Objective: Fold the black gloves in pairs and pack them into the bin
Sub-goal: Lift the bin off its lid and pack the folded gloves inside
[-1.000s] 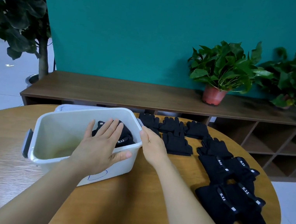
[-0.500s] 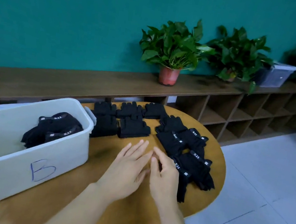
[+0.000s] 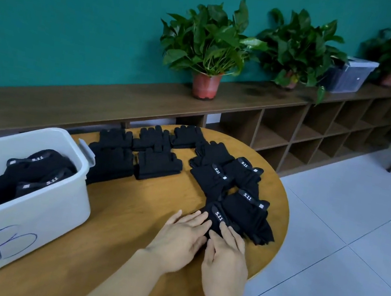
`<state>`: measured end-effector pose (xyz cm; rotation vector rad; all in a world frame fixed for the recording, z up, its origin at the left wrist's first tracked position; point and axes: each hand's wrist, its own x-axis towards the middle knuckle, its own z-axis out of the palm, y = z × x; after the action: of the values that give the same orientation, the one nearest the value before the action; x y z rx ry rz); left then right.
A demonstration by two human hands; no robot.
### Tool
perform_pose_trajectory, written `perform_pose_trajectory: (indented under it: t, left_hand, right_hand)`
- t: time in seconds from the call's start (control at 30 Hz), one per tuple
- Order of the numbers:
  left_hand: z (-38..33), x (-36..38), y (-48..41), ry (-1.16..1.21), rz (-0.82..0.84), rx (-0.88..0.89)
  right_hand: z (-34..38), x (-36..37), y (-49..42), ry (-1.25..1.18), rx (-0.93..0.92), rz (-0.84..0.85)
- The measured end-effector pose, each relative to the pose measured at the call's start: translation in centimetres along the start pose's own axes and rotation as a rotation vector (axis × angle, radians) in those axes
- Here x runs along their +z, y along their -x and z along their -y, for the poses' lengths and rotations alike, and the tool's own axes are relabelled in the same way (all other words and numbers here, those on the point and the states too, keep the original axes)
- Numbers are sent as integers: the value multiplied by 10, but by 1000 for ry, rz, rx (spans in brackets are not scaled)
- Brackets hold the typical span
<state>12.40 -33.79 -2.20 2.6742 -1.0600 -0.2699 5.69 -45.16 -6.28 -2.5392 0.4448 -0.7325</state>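
Both my hands are down on the round wooden table (image 3: pixel 127 214), toward four o'clock of its top. My left hand (image 3: pixel 178 241) lies flat, fingers straight and slightly spread, its tips against the nine o'clock edge of the nearest black fabric glove with a white 5.11 mark on its cuff band (image 3: pixel 217 217). My right hand (image 3: pixel 225 257) is equally flat and open, fingertips resting on that glove's six o'clock end. Neither hand has closed on anything.

That glove is the near end of an overlapping heap of black gloves (image 3: pixel 244 206) running from two to four o'clock. More black gloves laid flat (image 3: pixel 136 156) fill twelve o'clock. The white plastic bin marked with a blue B (image 3: pixel 24 218) stands at nine o'clock, with folded black gloves (image 3: pixel 29 172) inside.

I judge the next job is drawing this glove clear to pair it. The heap worries me. I cannot tell which glove lies over which, so a pull may drag a neighbour along. The heap sits close to the table's rim at three o'clock, so a dragged glove could slide off to the grey tiled floor (image 3: pixel 327 245). With everything black, I could also pick up two layers at once or match two of the same side. The soft fabric may spring open on the way to the bin if my hold is loose.
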Motion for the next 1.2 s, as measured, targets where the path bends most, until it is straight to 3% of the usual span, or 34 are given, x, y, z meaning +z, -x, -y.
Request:
perform_pose_trajectory:
  t: [0.33, 0.7, 0.93, 1.03, 1.1, 1.2]
  left_hand:
    - [15, 7, 52, -19, -50, -125]
    - [44, -1, 135, -122, -151, -393]
    - [43, 18, 162, -166, -449, -434]
    - [46, 13, 165, -29, -607, -507]
    - [47, 5, 160, 74, -667, -627]
    - [51, 1, 149, 208, -670, -723]
  right_hand:
    - [25, 5, 31, -111, -68, 48]
    - [69, 20, 16, -383, -275, 475]
    - [81, 19, 11, -588, -262, 715]
    - [87, 6, 9, -698, -86, 538]
    - [90, -2, 7, -547, -3, 387]
    - [93, -4, 8, -166, 35, 444]
